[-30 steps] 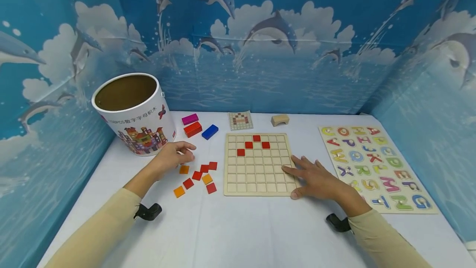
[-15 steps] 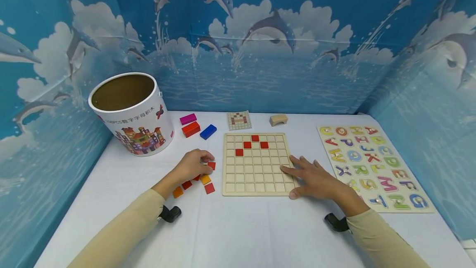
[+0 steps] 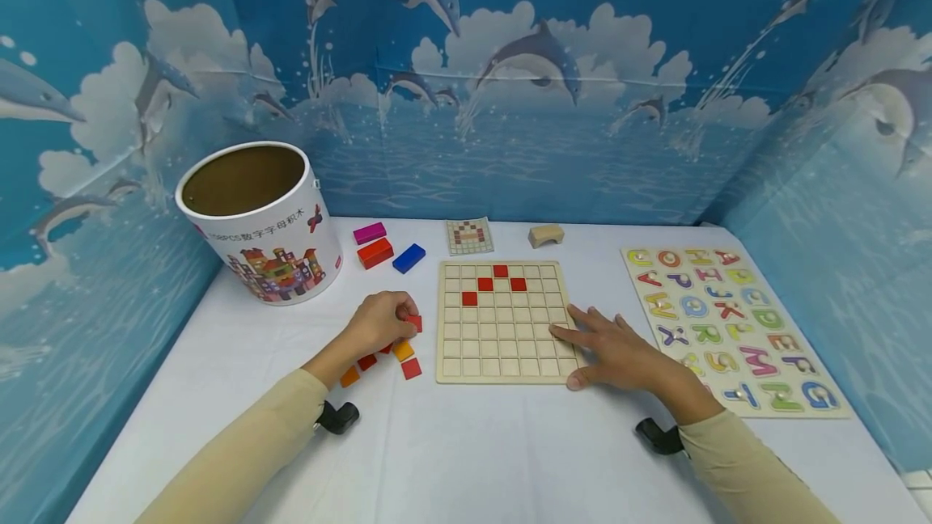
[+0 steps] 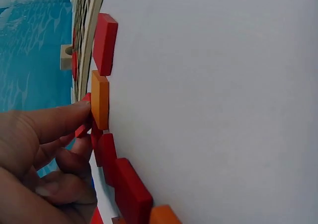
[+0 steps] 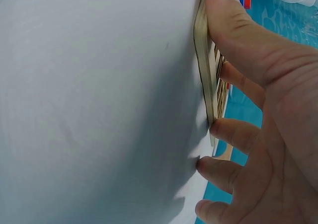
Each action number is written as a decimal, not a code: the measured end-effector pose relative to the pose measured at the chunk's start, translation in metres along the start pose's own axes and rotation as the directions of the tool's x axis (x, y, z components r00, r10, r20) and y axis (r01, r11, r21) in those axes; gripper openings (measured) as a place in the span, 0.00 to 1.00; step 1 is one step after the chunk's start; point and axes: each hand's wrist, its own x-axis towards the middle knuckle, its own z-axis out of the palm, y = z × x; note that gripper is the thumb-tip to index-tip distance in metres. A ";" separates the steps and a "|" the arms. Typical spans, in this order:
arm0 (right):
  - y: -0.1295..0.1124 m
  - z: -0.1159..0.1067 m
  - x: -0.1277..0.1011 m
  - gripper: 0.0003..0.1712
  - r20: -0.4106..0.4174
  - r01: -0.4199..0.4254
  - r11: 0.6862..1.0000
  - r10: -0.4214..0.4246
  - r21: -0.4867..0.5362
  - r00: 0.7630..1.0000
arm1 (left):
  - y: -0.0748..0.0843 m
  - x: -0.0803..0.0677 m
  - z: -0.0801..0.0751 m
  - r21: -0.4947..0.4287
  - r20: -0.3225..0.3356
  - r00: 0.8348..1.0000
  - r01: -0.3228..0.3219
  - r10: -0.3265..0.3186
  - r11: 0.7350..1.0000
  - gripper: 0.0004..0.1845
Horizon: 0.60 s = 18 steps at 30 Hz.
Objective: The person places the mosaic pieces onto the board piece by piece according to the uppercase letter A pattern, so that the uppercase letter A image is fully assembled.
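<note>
My left hand [image 3: 379,322] pinches a red square tile [image 3: 415,323] between thumb and fingers, left of the wooden grid board [image 3: 498,346]. Beside and under that hand lie loose tiles, among them an orange tile [image 4: 101,102] and a red tile [image 4: 105,44]. Part of this group is hidden by the hand in the head view. Several red tiles, including a red tile [image 3: 500,271] at the top, sit in the board's upper cells. My right hand [image 3: 619,350] rests with fingers spread on the board's right edge, its thumb at the lower corner.
A white bucket [image 3: 291,253] stands at the back left, near purple [image 3: 370,233], red [image 3: 374,253] and blue blocks [image 3: 409,258]. Behind the board lie a small pattern card [image 3: 469,236] and a wooden arch block [image 3: 546,234]. An alphabet puzzle board [image 3: 735,330] lies at right.
My left hand has moved right from beside the bucket to the loose tiles, and its thumb and fingers have closed on a red tile. The right hand has stayed on the board.
</note>
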 end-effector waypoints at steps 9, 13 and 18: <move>-0.001 -0.001 -0.002 0.51 -0.001 0.001 1.000 -0.001 0.000 1.000 | -0.003 0.001 -0.004 -0.150 -0.008 1.000 0.001 -0.002 0.989 0.09; -0.002 -0.002 -0.002 0.51 -0.006 0.007 1.000 -0.007 0.001 1.000 | -0.003 0.002 -0.003 -0.263 0.017 1.000 0.012 -0.008 0.965 0.14; -0.002 -0.002 -0.001 0.52 -0.005 0.007 1.000 -0.007 -0.001 1.000 | 0.004 0.005 0.002 -0.373 0.011 1.000 0.018 -0.015 0.928 0.16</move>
